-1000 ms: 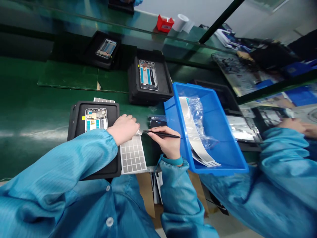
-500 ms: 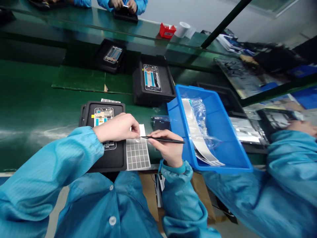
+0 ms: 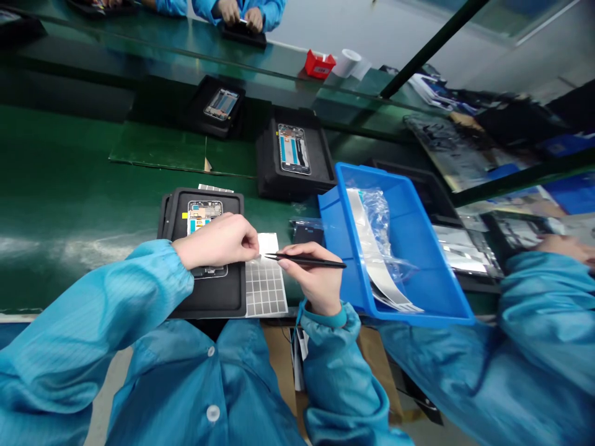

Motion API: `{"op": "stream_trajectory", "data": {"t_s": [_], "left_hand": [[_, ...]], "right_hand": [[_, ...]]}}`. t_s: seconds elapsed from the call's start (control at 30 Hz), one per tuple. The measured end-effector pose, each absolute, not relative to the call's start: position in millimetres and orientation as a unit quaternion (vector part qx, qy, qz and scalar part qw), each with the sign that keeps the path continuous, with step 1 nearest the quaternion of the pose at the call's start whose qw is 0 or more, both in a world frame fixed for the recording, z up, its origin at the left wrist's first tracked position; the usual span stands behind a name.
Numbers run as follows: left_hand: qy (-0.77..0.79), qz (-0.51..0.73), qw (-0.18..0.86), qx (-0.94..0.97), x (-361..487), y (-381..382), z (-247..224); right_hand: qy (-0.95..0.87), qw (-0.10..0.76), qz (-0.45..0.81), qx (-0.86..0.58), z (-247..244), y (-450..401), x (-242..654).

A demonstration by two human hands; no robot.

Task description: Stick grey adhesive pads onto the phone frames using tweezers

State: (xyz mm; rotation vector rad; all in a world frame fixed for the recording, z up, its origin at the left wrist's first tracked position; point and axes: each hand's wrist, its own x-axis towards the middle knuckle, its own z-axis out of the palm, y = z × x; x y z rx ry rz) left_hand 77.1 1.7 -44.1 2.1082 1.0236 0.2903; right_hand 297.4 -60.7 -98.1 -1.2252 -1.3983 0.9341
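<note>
My right hand (image 3: pixel 318 279) grips black tweezers (image 3: pixel 309 260) that point left, their tips just short of my left fingertips. With thumb and fingers pinched, my left hand (image 3: pixel 223 240) hovers over the right edge of a black tray (image 3: pixel 216 300). Something small and pale shows at its fingertips, too small to make out. Inside the tray lies an opened phone (image 3: pixel 204 209), partly hidden under my left hand and wrist. Beneath the tweezer tips, a white sheet of grey square stickers (image 3: pixel 266 288) lies beside the tray.
A blue bin (image 3: pixel 413 248) on the right holds silvery strips and clear plastic. Behind, stacked black trays (image 3: pixel 320 155) carry another opened phone (image 3: pixel 294 148). A co-worker's sleeve (image 3: pixel 534 297) is at the right; another co-worker's hands (image 3: pixel 242 15) work across the bench.
The tweezer tips and my left fingertips have drawn slightly apart; earlier they met. The whole view has shifted a little, so the bench items appear further right.
</note>
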Motion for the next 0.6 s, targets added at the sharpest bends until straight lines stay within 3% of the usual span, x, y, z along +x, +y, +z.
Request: {"op": "stream_trajectory", "data": {"t_s": [0.47, 0.6], "left_hand": [[0.407, 0.154, 0.426, 0.793, 65, 0, -52], [0.437, 0.175, 0.394, 0.79, 49, -1, -48]], "right_hand": [[-0.588, 0.488, 0.379, -0.521, -101, -57, 285], [-0.575, 0.492, 0.375, -0.535, -104, -52, 281]]}}
